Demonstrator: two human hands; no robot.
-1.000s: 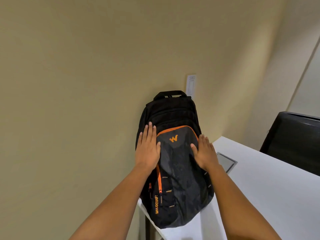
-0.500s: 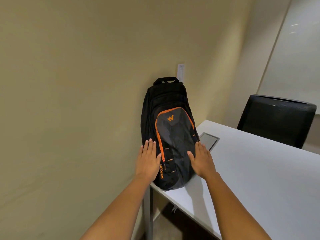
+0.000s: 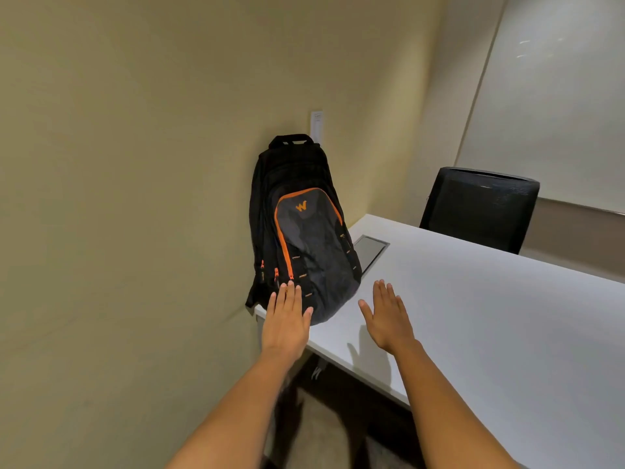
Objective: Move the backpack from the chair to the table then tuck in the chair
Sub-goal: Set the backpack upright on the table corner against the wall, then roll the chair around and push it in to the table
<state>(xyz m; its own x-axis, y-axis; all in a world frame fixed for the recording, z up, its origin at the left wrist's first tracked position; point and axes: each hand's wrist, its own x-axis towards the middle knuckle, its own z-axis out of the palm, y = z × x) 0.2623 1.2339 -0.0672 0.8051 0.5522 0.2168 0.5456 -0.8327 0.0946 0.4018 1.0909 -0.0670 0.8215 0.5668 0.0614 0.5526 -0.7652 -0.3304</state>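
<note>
A black and grey backpack (image 3: 304,238) with orange trim stands upright on the corner of the white table (image 3: 473,316), leaning against the beige wall. My left hand (image 3: 285,319) hovers flat in front of its lower left edge, fingers apart, holding nothing. My right hand (image 3: 387,316) is off the bag, flat above the tabletop to the bag's right, also holding nothing. A black mesh chair (image 3: 480,208) stands at the table's far side; only its backrest shows.
A grey cable hatch (image 3: 370,248) is set in the tabletop just behind the backpack. A white wall plate (image 3: 317,123) sits above the bag. A whiteboard (image 3: 558,103) covers the right wall. Dark floor shows under the table edge.
Both hands have drawn back from the backpack's front, downward and toward me. The backpack stays upright against the wall. My view has pulled back and more of the chair shows.
</note>
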